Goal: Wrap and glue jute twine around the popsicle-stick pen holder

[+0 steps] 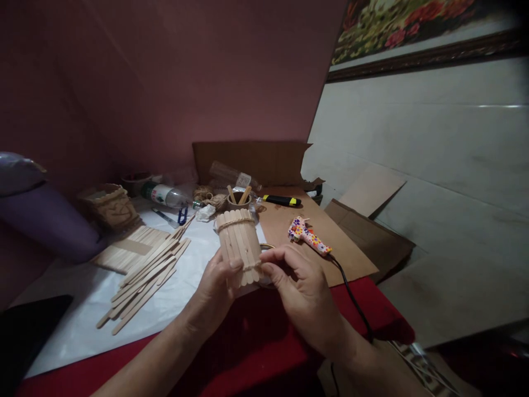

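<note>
My left hand (217, 281) wraps the cup (240, 242), my right hand (303, 289) pinching its lower cord (250, 267), above the worktop's (384, 309) near edge. It should be light and stiff, its joints perhaps fragile: best held round the sides. Sticks (151, 275) crowd the left, the glue gun (309, 236) the right; the room is towards me.

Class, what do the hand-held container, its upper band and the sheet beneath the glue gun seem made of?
Container: wood, apparently unvarnished; pale, dull, round-ended sticks stand side by side.
Upper band: probably twine or similar cord, rough; it looks twisted.
Sheet: likely cardboard, matt; flat, plain brown, thick paper possible.
</note>
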Action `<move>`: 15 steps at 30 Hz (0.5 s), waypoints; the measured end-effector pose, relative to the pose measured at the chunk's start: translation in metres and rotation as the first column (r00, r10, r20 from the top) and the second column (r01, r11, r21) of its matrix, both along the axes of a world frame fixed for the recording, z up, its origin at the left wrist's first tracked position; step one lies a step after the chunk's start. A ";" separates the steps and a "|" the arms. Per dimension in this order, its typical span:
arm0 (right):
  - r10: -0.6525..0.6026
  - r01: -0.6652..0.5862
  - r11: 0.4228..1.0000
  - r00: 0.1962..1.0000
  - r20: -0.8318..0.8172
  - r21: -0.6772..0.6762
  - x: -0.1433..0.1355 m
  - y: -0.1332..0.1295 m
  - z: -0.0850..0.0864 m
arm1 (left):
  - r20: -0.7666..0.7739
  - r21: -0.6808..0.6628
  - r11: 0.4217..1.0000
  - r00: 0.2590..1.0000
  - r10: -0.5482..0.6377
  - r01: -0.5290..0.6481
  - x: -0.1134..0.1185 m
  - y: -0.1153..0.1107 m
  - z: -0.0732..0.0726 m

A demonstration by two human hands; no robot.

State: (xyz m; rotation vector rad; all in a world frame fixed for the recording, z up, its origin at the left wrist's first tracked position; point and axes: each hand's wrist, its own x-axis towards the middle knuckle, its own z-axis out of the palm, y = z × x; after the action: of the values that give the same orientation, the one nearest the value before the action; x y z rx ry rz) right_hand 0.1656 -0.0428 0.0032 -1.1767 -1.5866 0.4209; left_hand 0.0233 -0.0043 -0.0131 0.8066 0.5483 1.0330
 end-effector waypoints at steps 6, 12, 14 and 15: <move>-0.074 0.054 0.992 0.981 0.181 0.114 -0.007 -0.002 -0.006 | -0.029 0.031 0.998 0.998 0.062 -0.061 0.003 0.001 0.000; -0.040 -0.081 0.950 0.926 0.376 0.300 -0.017 -0.013 -0.020 | -0.039 -0.024 0.997 0.997 0.072 -0.073 0.003 0.001 0.001; 0.095 -0.220 0.938 0.908 0.408 0.270 -0.025 -0.022 -0.026 | -0.026 -0.056 0.997 0.998 0.054 -0.055 0.003 0.001 0.001; 0.192 -0.308 0.926 0.882 0.431 0.217 -0.030 -0.028 -0.030 | -0.013 -0.063 0.997 0.999 0.039 -0.040 0.003 0.001 0.002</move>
State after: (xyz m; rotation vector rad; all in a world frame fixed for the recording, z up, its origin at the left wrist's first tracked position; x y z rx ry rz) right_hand 0.1360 -0.0711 -0.0264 -0.8721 -2.0970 0.1095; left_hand 0.0262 -0.0028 -0.0115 0.7487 0.6059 1.0431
